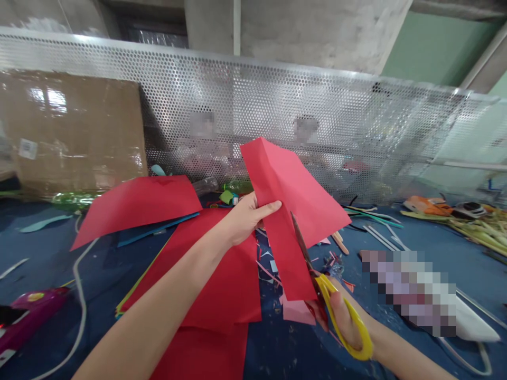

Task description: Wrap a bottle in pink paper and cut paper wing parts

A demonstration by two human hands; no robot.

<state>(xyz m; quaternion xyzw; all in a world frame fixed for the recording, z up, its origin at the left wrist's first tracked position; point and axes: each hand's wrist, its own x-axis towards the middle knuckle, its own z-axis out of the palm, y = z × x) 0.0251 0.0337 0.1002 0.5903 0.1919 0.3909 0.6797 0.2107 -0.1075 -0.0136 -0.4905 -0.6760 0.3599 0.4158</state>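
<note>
Left hand (247, 219) pinching red paper (283, 206) up above blue table (273, 345), right hand (344, 312) wrapped round yellow-handled scissors (362, 332), blades at the paper's cut lower part.

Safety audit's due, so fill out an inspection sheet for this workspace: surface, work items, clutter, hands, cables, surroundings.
Surface: blue tabletop, littered.
Work items: raised red sheet; yellow-handled scissors, one blade visible across it; red sheets on tabletop.
Clutter: paper scraps near the scissors; purple tool at left.
Hands: left hand grips raised red sheet; right hand holds scissors.
Cables: white cable at left.
Surroundings: perforated panel behind; cardboard box at left.
</note>
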